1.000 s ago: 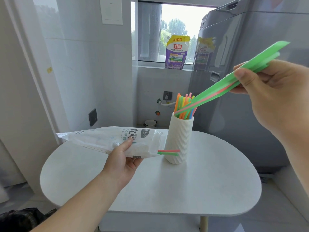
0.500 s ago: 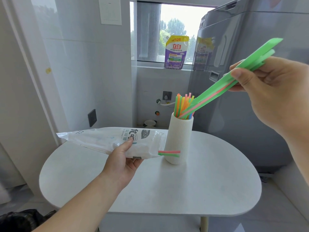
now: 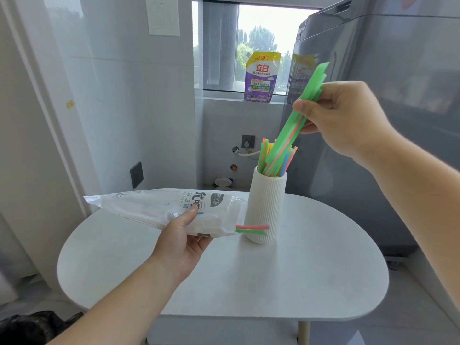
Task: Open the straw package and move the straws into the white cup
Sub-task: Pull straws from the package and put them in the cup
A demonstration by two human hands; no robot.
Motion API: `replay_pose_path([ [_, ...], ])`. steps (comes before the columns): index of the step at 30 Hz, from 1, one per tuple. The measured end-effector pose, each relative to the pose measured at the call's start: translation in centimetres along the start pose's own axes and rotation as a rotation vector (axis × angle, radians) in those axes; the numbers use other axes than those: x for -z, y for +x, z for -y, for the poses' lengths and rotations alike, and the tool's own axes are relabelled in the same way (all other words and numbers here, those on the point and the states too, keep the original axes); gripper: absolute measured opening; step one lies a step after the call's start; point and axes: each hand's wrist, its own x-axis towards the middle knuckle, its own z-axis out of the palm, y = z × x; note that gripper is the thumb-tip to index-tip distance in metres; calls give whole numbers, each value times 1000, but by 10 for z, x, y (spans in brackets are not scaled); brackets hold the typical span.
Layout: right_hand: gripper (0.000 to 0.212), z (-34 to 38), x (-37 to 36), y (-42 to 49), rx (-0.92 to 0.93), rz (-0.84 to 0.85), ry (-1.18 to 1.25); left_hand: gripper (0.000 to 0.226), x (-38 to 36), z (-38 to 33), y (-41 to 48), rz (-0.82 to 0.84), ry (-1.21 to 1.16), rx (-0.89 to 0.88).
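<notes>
- While the right hand (image 3: 348, 120) covers the middle of the bundle (image 3: 290, 136), I can't count what it holds. I see mostly green with one pink strip.
- The bundle's low ends vanish among the straws (image 3: 263, 155) already standing in the cup (image 3: 265, 207). Nothing shows below the rim, so I can't tell how deep they reach.
- The bag (image 3: 154, 207) is cloudy white and its contents are hard to make out. Only two ends (image 3: 251, 229), pink over green, poke from its mouth in front of the cup's lower wall.
- Both arms run out of view, one at the bottom and one at the right.
- The bundle's long axis runs steeply, with the top end up and to the right and the low end down-left into the cup's mouth.
- The bag lies nearly level over the table (image 3: 311, 275), with its mouth to the right beside the cup and its closed end pointing left.
- The cup stands upright towards the back of the table.
- The right thumb and fingers pinch the bundle above its middle.
- The left hand (image 3: 181, 242) grips the bag, thumb on top and fingers curled beneath.
- Against half a second ago, the bundle stands much steeper and the right hand sits closer in above the cup. The left hand, bag and cup are as they were.
</notes>
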Motion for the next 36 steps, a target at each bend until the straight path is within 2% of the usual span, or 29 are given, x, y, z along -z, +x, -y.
replay_pose_path([
  [4, 19, -10, -14, 14, -90, 21, -110, 23, -1, 0, 0, 4, 4, 3],
  [8, 30, -14, -31, 20, -94, 22, -225, 24, -1, 0, 1, 4, 8, 8],
  [15, 36, -25, -47, 26, -166, 79, -315, 29, 0, 0, 1, 3, 10, 8],
  [19, 37, -36, -60, 23, -192, 124, -442, 23, -1, 1, 1, 7, 10, 10],
  [27, 33, -49, -71, 16, -143, 39, -465, 19, -1, 0, 0, 6, 31, 7],
  [28, 38, -50, -71, 15, -141, 32, -440, 19, -1, 0, 0, 8, 32, 6],
  [31, 78, -50, -72, 15, -114, 15, -343, 20, -2, 1, -1, 11, 34, 13],
  [32, 86, -50, -72, 14, -102, 21, -331, 21, -2, 1, -1, 9, 34, 15],
  [34, 79, -50, -73, 14, -61, 61, -365, 23, -1, 1, -1, 5, 32, 15],
  [36, 51, -51, -72, 13, 3, 128, -479, 22, -1, 0, -1, 6, 28, 13],
])
